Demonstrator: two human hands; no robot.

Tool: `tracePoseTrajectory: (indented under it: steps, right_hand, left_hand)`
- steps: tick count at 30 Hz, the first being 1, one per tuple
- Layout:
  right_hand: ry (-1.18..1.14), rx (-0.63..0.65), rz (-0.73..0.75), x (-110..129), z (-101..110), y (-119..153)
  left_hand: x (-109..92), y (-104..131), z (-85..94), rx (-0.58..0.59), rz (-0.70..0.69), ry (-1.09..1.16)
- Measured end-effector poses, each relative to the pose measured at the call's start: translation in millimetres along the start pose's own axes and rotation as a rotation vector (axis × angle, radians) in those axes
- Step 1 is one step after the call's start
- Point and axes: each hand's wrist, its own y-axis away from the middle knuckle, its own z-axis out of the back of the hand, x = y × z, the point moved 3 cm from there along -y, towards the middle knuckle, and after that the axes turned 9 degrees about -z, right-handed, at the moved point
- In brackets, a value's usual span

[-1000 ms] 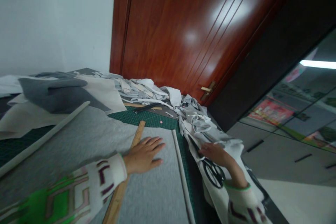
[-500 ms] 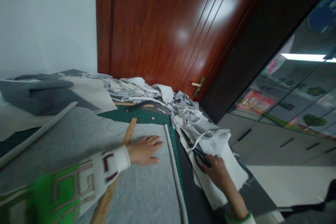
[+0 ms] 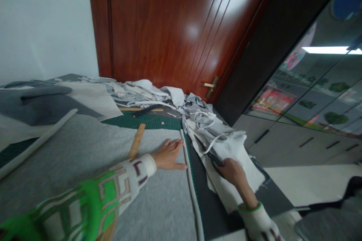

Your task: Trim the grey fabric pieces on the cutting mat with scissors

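My left hand (image 3: pixel 169 155) lies flat on the grey fabric (image 3: pixel 152 192), fingers spread, with its fingertips at the rolled pale edge (image 3: pixel 190 180). Under my left forearm a wooden ruler (image 3: pixel 137 140) crosses the fabric. On the right, my right hand (image 3: pixel 232 171) is closed round the handles of black scissors (image 3: pixel 215 159), whose blades are partly hidden among pale scraps. A white fabric piece (image 3: pixel 226 196) lies beneath that hand.
A green cutting mat (image 3: pixel 149 121) shows beyond the fabric. Scraps (image 3: pixel 149 92) are heaped along the back, by a brown door (image 3: pixel 164 26). Dark grey fabric (image 3: pixel 48 105) lies at left, and a cabinet (image 3: pixel 271 135) stands at right.
My left hand has slid right to the fabric's rolled edge. My right hand has closed more fully round the scissors' handles. The view has shifted slightly.
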Motion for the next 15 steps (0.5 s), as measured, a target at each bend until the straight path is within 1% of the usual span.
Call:
tracePoseTrajectory:
  steps: [4, 7, 11, 15]
  right_hand:
    - [-0.184, 0.136, -0.034, -16.9, 3.9, 12.8]
    - [-0.322, 0.242, -0.099, -35.9, 2.5, 26.5]
    - [-0.411, 0.278, -0.176, -63.2, 7.3, 51.0]
    - [-0.620, 0.325, -0.260, -78.9, 15.0, 85.5]
  left_hand:
    - [0.8, -4.6, -2.9, -0.013, -0.012, -0.003]
    - [1.8, -7.3, -5.3, -0.016, -0.025, -0.009]
    - [3.5, -10.0, -8.0, -0.009, -0.036, -0.011]
    - [1.7, -13.6, -7.3, 0.002, -0.030, -0.010]
